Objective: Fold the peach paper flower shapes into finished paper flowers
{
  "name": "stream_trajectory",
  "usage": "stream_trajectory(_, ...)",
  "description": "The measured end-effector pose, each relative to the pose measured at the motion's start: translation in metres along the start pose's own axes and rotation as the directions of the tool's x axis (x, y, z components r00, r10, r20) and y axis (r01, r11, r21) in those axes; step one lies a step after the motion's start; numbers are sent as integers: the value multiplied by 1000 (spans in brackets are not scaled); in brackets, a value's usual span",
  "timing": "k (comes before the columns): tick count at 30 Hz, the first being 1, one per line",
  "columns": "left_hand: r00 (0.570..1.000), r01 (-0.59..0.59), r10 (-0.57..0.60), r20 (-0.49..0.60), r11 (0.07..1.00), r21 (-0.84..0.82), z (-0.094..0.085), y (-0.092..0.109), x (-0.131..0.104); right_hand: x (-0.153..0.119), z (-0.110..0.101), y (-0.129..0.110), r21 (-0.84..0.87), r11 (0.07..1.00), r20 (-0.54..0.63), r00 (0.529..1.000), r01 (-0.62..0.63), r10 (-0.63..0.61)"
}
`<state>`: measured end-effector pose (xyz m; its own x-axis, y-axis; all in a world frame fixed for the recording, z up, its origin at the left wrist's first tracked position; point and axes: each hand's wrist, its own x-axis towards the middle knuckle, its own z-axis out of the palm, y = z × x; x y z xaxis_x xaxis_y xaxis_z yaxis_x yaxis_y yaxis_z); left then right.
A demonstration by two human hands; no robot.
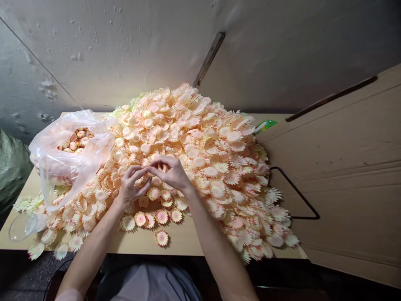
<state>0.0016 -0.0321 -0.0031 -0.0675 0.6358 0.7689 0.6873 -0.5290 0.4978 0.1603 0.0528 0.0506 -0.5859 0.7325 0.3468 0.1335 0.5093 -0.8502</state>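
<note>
My left hand and my right hand meet fingertip to fingertip over a large heap of pale flower-shaped pieces. Both hands are closed in a pinch; whatever lies between the fingertips is too small or too hidden to name. Just below them on the table, several separate flower pieces with pink centres lie flat, among them a red-tipped flower piece near the front edge.
A clear plastic bag with small flower pieces inside stands at the left. Beside it lies a clear plastic cup. Cardboard leans at the right, near a green packet. A grey wall rises behind the table.
</note>
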Motion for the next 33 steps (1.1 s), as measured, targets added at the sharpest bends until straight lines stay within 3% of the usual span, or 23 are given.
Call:
stream_trajectory(3, 1000, -8, 8, 14, 1000, -8, 1, -2, -1, -6, 11, 22, 329, 922, 50, 979, -205, 200)
stream_trajectory(7, 998, -25, 24, 61, 1000, 3, 2, 0, 0, -11, 14, 47, 505, 813, 126, 956, -291, 264)
stream_trajectory(16, 990, -87, 85, 114, 996, 11, 7, -5, -2, -14, 5, 50, 535, 787, 261, 946, -306, 190)
stream_trajectory(21, 989, -105, 106, 102, 994, -16, 10, -8, -2, -17, 5, 54, 562, 774, 245, 952, -293, 183)
stream_trajectory(25, 986, -124, 127, 110, 992, -34, 11, -7, 1, -19, 4, 57, 628, 695, 288, 934, -350, 210)
stream_trajectory(29, 987, -98, 105, 119, 993, -65, 9, -5, 1, -19, 2, 58, 661, 678, 238, 947, -321, 217)
stream_trajectory(33, 995, -28, 37, 92, 995, -101, 7, 0, 0, -20, -2, 57, 592, 747, 176, 953, -302, 246)
